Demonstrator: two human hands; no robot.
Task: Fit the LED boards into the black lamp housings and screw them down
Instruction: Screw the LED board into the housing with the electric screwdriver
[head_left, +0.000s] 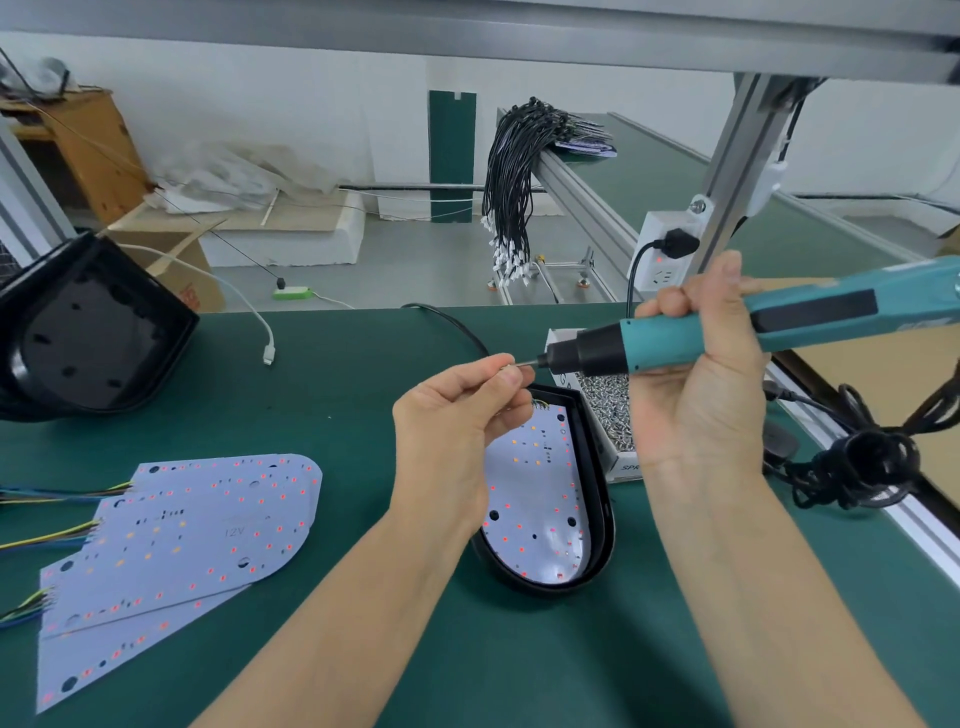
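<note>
**Loading a screw onto the driver, one board seated**

We hold the teal electric screwdriver (737, 332) in our right hand (701, 384), fingers wrapped round its smooth plastic barrel, the tip pointing left. Our left hand (457, 410) pinches what looks like a small screw against the bit; the screw itself is too small to make out. Both hands hover above the lamp housing (597, 499), a glossy black D-shaped tray near the right side of the bench (311, 395). A white LED board (535, 499) of the same rounded shape, dotted with red and amber chips, already lies inside it. We judge the fitting done for this unit and the screwing only starting: its dark mounting holes look open.

Plenty is left. Loose boards (176, 535) with coloured wire tails lie fanned near the left edge, and empty housings (88, 332) sit at the far left corner. A box of shiny screws (608, 410) stands just beyond the housing.
</note>
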